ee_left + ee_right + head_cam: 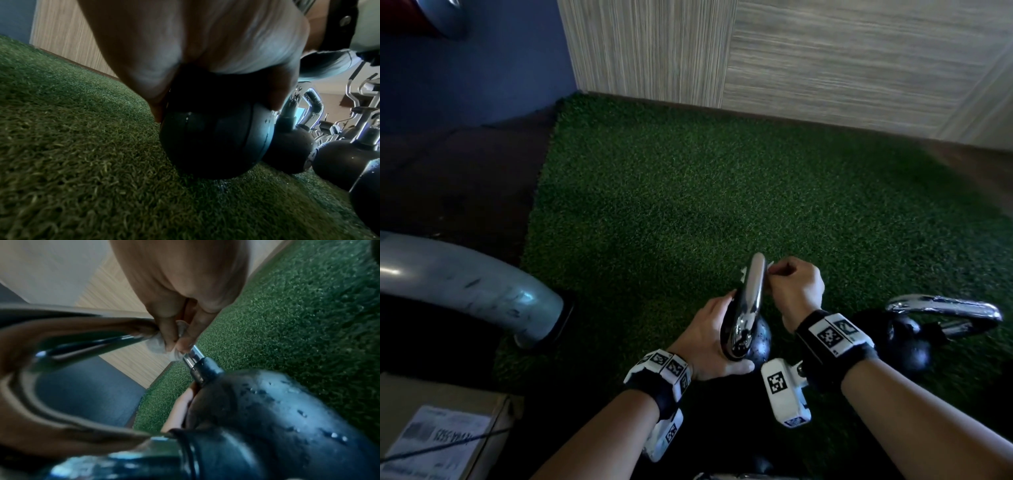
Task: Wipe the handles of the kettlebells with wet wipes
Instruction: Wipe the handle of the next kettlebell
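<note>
Nearest the camera, below the held kettlebell in the head view, both forearms carry black wrist straps with white tag blocks. Left hand cups the black ball from the left, palm against it, thumb along the near side, fingers curled round the far side. Kettlebell sits on the green turf mat, chrome handle pointing away from the body. Right hand is just right of the handle top, fingers pinching a white wet wipe wrapped round the chrome bar; right wrist view shows the wipe just above the black collar where the handle meets the ball.

Right of the held kettlebell, a second kettlebell stands on the turf, handle chrome as well. Left wrist view shows more black balls behind it.

Left of the held kettlebell: cardboard box with a label, then a grey curved metal tube on dark flooring.

Beyond the kettlebell, turf runs to a wood-grain panelled wall; a dark blue wall meets it at the left corner.
</note>
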`<state>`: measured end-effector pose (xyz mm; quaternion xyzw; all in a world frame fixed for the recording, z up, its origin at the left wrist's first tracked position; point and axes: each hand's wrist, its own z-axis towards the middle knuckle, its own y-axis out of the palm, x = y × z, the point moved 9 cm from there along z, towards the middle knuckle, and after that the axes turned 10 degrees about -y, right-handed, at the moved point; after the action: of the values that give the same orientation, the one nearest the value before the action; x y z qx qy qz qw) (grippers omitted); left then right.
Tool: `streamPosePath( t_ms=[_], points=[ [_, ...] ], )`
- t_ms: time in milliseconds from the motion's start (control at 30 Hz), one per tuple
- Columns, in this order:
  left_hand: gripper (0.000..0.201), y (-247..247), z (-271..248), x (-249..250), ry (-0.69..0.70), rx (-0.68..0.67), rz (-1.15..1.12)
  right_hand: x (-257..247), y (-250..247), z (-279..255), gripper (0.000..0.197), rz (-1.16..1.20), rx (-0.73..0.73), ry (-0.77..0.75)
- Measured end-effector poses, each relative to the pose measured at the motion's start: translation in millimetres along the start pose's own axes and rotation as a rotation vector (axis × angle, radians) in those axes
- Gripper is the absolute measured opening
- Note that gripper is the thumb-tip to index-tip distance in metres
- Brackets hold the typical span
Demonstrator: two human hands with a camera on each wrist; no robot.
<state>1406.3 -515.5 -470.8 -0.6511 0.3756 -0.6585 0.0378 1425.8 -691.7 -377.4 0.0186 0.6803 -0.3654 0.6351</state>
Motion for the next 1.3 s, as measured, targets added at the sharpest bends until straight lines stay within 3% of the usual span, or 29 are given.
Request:
streamPosePath(
  t_ms=[100,467,533,600,700,733,800,900,933,1033,1100,1200,1300],
  points=[
    [0.123,-2.3,0.4,4.8,0.022,0.009,0.020,6.0,7.2,-2.1,0.014,-0.042,-0.050,0.034],
    [0.119,-2.6,-8.0,8.3,0.104,0.024,0.037,2.7,3.8,-2.1,0.020,-0.218,-0.315,-0.092],
    [0.124,0.2,-10.6,4.0,0.080,0.010,0.050,-11.0,-10.6,2.2,0.017,-0.168,-0.304,-0.202],
    [0.127,2.6,-15.4,6.4,0.078,-0.007,0.093,-41.8,-25.6,4.0,0.014,-0.199,-0.290,-0.430],
    [0.126,2.4,-17.3,14.9,0.100,-0.105,0.223,-92.2,-19.3,-6.8,0.033,-0.317,-0.452,-0.775],
    [0.118,-1.0,-16.8,16.2,0.070,-0.158,0.257,-97.4,-10.2,-11.5,0.033,-0.368,-0.562,-0.806],
    [0.081,-21.1,-17.1,20.4,-0.059,-0.173,0.272,-99.9,-0.8,-20.8,0.032,-0.503,-0.738,-0.820],
    [0.023,-72.9,-31.8,53.4,-0.229,0.088,0.198,-95.5,-5.5,-27.4,0.035,-0.586,-0.849,-0.826],
    [0.019,-78.2,-39.8,71.8,-0.230,0.127,0.158,-93.4,-6.7,-28.6,0.038,-0.597,-0.859,-0.837],
    [0.049,-62.2,-62.9,124.2,-0.192,0.079,0.352,-86.2,-5.4,-27.6,0.042,-0.624,-0.835,-0.831],
    [0.047,-55.2,-66.0,133.6,-0.195,0.123,0.596,-85.2,-1.6,-26.9,0.029,-0.647,-0.826,-0.824],
    [0.039,-57.3,-61.5,133.2,-0.254,0.103,0.660,-87.2,-3.3,-29.1,0.013,-0.661,-0.805,-0.819],
    [0.050,-67.8,-56.4,131.3,-0.269,0.025,0.742,-83.6,-10.4,-28.4,0.016,-0.646,-0.758,-0.802]
  ],
)
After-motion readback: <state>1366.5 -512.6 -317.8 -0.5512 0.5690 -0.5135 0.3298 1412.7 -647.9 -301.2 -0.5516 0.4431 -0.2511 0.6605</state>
